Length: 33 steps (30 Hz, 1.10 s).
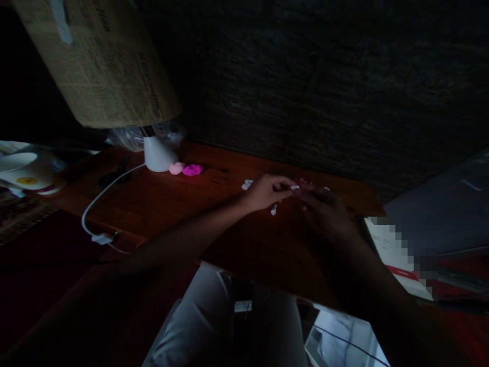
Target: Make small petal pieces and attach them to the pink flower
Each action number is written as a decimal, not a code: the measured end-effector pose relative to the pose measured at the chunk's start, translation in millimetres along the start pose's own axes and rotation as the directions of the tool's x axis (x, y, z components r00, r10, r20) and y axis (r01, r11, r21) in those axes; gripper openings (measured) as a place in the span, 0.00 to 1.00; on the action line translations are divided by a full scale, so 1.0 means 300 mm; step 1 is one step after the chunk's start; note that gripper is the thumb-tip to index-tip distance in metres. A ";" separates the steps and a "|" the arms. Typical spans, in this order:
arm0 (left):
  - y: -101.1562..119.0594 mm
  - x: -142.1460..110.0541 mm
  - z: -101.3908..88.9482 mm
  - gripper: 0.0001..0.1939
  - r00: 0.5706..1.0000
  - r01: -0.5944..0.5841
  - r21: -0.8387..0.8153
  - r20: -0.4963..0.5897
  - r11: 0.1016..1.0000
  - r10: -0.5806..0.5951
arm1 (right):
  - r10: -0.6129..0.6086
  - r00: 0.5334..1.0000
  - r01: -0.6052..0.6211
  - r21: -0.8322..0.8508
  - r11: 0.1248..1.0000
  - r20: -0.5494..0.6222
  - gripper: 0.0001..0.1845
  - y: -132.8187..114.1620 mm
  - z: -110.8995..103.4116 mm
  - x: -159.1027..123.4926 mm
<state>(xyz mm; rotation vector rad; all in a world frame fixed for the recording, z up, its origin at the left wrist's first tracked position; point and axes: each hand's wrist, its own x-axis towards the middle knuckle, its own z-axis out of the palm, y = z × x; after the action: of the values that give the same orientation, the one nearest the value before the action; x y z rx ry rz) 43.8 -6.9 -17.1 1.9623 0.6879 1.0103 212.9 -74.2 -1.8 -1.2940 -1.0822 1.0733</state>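
Observation:
Over the wooden table, my left hand (pixel 267 190) and my right hand (pixel 328 209) meet fingertip to fingertip. Between them is a small white piece (pixel 295 187) that looks like modelling clay, pinched by the fingers of both hands. Behind my left wrist lies a white lump (pixel 247 184), and another small white piece (pixel 274 209) rests just below that hand. Some small reddish bits (pixel 303 181) show behind the fingertips, too dim to make out. A white crumb (pixel 327 189) lies beyond my right hand. Much of my right hand is in shadow.
At the left of the table (pixel 214 204) stands a lamp with a newsprint shade (pixel 114 71) and white base (pixel 158 153). A pale pink lump (pixel 176 168) and a magenta lump (pixel 192 169) touch near it. A white cable (pixel 89 209) hangs over the edge; a mug (pixel 23 171) stands far left.

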 end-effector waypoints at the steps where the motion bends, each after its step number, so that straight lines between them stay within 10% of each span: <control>1: -0.001 0.000 0.000 0.10 1.000 -0.028 0.032 -0.010 0.999 0.028 | -0.002 1.000 0.002 -0.007 1.000 -0.002 0.20 -0.001 0.001 -0.002; 11: -0.033 0.008 -0.003 0.07 0.983 -0.182 0.080 0.000 0.980 0.183 | -0.003 0.999 0.008 -0.153 0.988 0.033 0.21 -0.006 0.011 -0.007; 19: -0.073 0.033 -0.010 0.12 0.990 -0.074 -0.138 0.106 0.988 0.089 | 0.038 0.999 -0.038 -0.242 0.970 -0.006 0.25 0.011 0.007 -0.003; 33: -0.044 0.032 0.007 0.18 0.962 0.263 -0.286 0.151 0.921 -0.227 | -0.278 0.953 0.302 -0.349 0.887 0.117 0.24 0.002 -0.005 0.007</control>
<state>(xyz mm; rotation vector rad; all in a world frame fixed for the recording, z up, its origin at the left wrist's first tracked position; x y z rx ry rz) 49.3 6.3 -25.0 1.6063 0.6523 0.7904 214.7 -72.5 -2.2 -1.3336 -1.5248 0.7108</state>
